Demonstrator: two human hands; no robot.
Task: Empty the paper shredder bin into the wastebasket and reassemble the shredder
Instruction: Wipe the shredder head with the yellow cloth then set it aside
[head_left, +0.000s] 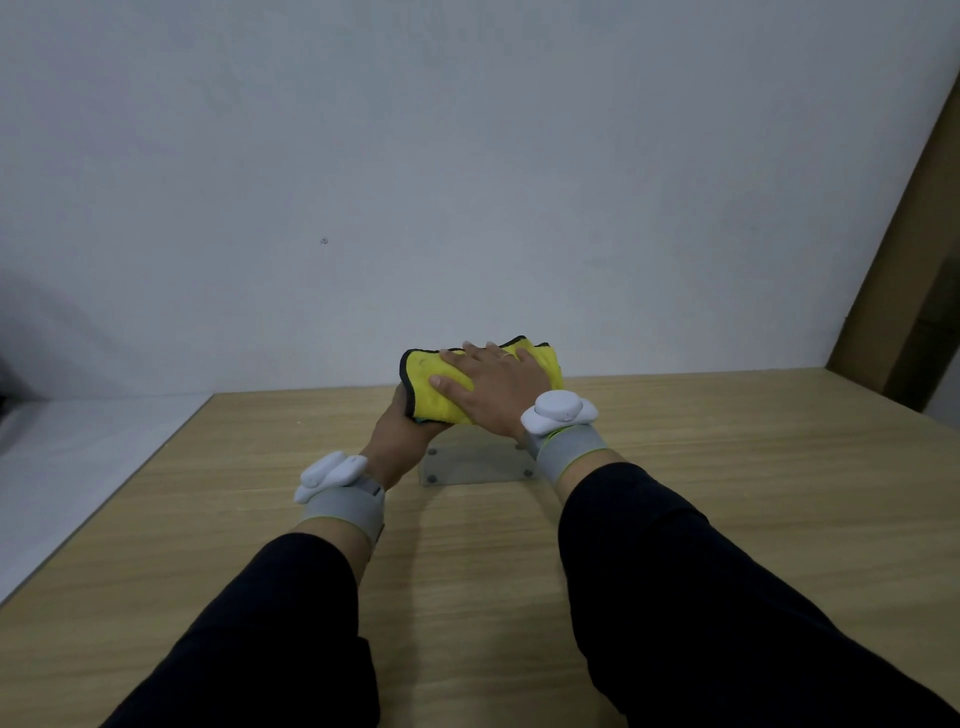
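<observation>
While your right hand (496, 387) lies flat on top of a yellow cloth (441, 387), its fingers (451, 356) are straight and spread apart, pressing down on the fabric rather than curling round it. The cloth has a dark trim along its left and far edges and is bunched over something you cannot make out from this angle. Your left hand (402, 423) comes in from below and to the left, cupping the cloth's near left corner; its fingers are hidden behind the fabric, so you cannot tell how tightly they close, though the hand looks wrapped on that edge. Just under both hands, a clear plastic stand (475, 462) with small round fasteners at its corners sits on the table (727, 493), and the cloth bundle rests over its upper part. The table is light wood grain and runs up to a plain pale wall (467, 156). Each of your wrists carries a grey band with a white sensor: the left sensor (332, 473) sits on the outer side of that wrist, and the right sensor (558, 413) sits just behind the back of your hand. Dark sleeves (701, 597) cover both forearms. A brown board (904, 286) leans at the far right edge of the view. No shredder, bin or wastebasket shows anywhere in this view, so their whereabouts cannot be told.
</observation>
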